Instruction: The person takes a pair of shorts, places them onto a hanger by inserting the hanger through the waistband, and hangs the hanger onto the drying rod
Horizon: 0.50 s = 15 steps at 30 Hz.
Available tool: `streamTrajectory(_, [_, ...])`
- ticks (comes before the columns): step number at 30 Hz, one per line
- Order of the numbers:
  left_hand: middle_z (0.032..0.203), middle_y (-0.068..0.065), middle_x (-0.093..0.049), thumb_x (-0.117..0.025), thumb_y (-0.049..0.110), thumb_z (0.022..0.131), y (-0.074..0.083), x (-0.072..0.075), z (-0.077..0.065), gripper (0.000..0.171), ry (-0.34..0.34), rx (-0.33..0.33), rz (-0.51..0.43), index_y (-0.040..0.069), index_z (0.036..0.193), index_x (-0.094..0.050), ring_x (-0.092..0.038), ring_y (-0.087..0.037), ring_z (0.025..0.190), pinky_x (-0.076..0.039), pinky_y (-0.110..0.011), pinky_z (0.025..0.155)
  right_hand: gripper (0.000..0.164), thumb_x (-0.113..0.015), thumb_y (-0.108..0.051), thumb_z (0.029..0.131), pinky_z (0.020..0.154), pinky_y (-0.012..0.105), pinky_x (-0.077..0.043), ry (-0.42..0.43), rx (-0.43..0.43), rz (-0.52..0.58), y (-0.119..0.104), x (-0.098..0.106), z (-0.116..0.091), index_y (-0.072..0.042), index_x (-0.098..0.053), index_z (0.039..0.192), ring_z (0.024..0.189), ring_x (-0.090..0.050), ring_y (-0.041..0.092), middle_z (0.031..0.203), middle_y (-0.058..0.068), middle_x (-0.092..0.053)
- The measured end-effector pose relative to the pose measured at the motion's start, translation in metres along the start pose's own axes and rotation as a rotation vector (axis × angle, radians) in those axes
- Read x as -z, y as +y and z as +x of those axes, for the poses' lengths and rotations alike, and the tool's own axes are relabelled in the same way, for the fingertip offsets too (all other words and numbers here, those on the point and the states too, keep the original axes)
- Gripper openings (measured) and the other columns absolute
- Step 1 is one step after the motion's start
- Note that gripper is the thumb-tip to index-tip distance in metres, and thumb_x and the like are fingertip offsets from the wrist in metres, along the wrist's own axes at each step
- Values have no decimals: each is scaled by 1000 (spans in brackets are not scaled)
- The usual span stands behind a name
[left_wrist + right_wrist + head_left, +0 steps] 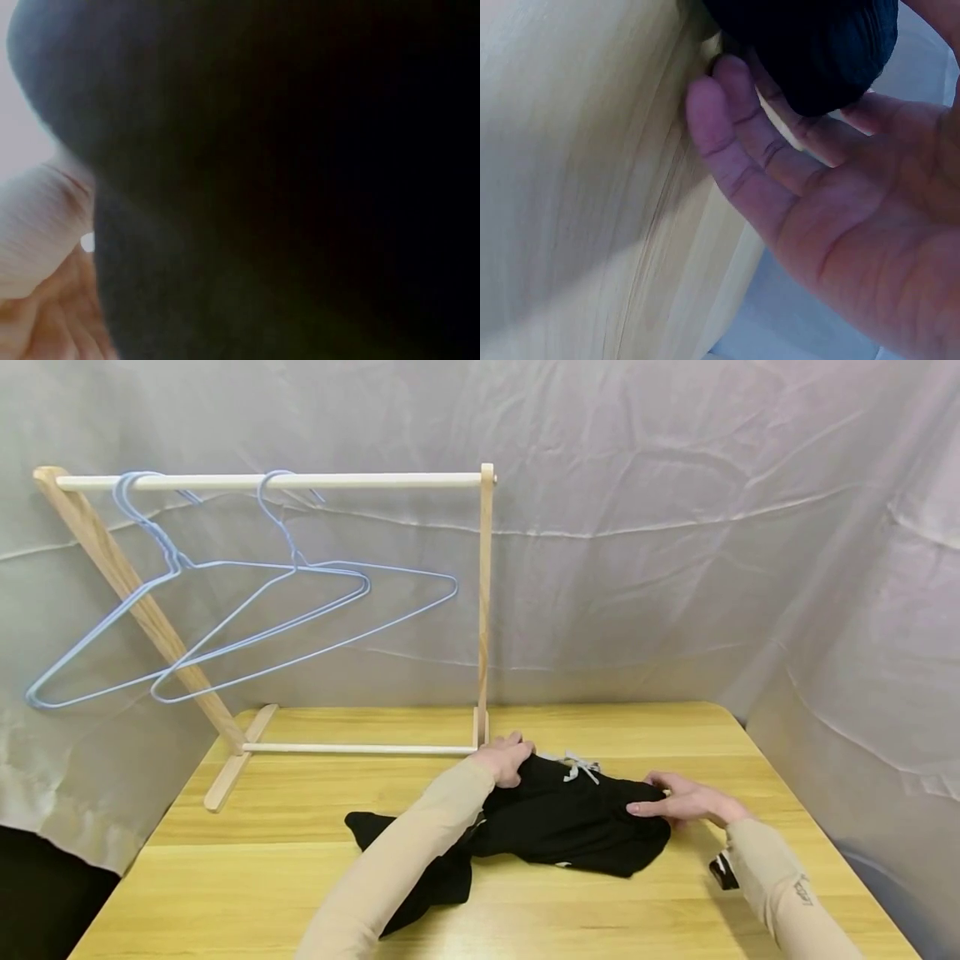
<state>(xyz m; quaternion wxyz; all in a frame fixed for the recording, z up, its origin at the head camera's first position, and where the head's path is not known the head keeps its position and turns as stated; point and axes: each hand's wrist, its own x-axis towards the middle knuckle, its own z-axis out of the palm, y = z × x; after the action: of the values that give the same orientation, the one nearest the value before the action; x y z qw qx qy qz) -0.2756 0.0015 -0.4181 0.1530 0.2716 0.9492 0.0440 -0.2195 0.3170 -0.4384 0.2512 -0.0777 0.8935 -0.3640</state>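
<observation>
Black drawstring pants (pixel 570 818) lie bunched on the table, a pale drawstring tied in a bow (pixel 581 767) at the waistband. My left hand (pixel 504 760) grips the left end of the waistband. Dark cloth (pixel 262 180) fills most of the left wrist view and hides those fingertips. At the other end, my right hand (pixel 682 799) pinches the cloth, thumb on top and fingers beneath. In the right wrist view the fingers (pixel 739 161) reach under the black fabric (pixel 825 60), close over the wood. One part of the pants stretches left beneath my left forearm.
Behind my left arm stands a wooden rack (pixel 483 610) with a white top rail (pixel 375 482). Blue wire hangers (pixel 300 565) hang from it. Grey cloth (pixel 675 568) drapes behind the wooden table (pixel 300 877). A small black object (pixel 723 872) shows beside my right wrist.
</observation>
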Motion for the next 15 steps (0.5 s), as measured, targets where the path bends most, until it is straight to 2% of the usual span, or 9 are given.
streamTrajectory(2, [137, -8, -52, -69, 14, 94, -1, 1, -2, 48, 31, -14, 6, 17, 139, -55, -57, -32, 120, -51, -38, 95, 44, -75, -38, 89, 57, 27, -45, -4, 7, 9, 0, 2, 2, -3, -54, 105, 65, -48, 14, 80, 1, -51])
streamTrajectory(5, [138, -10, -54, -72, 16, 92, -3, 6, -7, 49, 58, -41, -11, 14, 138, -57, -58, -33, 123, -51, -40, 99, 43, -78, -34, 86, 63, 26, -47, 26, 51, -10, 0, 7, 5, -1, -58, 104, 71, -51, 13, 86, 3, -57])
streamTrajectory(6, [141, -12, -53, -72, 16, 92, -5, 10, -9, 49, 63, -50, -25, 12, 138, -56, -57, -34, 127, -50, -41, 103, 45, -79, -34, 85, 68, 26, -48, 50, 68, -29, -2, 11, 4, 1, -60, 108, 78, -54, 14, 93, 6, -60])
streamTrajectory(8, [146, -16, -52, -72, 16, 91, -9, 19, -15, 51, 85, -78, -62, 8, 138, -56, -53, -35, 133, -47, -43, 109, 44, -80, -31, 83, 74, 26, -48, 104, 118, -38, -6, 20, 2, 2, -62, 105, 84, -56, 15, 97, 11, -63])
streamTrajectory(10, [144, -22, -52, -73, 14, 90, -15, 32, -21, 52, 136, -119, -107, 2, 137, -56, -52, -37, 134, -44, -49, 111, 44, -81, -30, 83, 79, 27, -48, 189, 176, -69, -17, 34, -3, 1, -63, 108, 92, -58, 14, 105, 15, -66])
streamTrajectory(12, [139, -24, -56, -73, 13, 87, -23, 49, -28, 50, 233, -164, -133, 0, 133, -57, -54, -39, 131, -45, -52, 109, 43, -81, -30, 84, 81, 28, -48, 285, 229, -110, -35, 53, -11, -2, -64, 111, 95, -59, 11, 110, 16, -66])
streamTrajectory(13, [134, -23, -59, -73, 13, 86, -26, 59, -33, 49, 289, -183, -144, 0, 131, -58, -57, -39, 127, -46, -53, 106, 39, -81, -30, 84, 80, 29, -49, 328, 251, -118, -47, 63, -15, -4, -64, 108, 91, -58, 10, 106, 14, -67])
streamTrajectory(15, [125, -21, -64, -72, 12, 84, -29, 82, -45, 45, 411, -208, -154, 1, 126, -60, -61, -38, 120, -49, -54, 101, 38, -81, -31, 85, 79, 28, -48, 441, 278, -172, -75, 86, -25, -9, -64, 110, 89, -58, 7, 105, 7, -67])
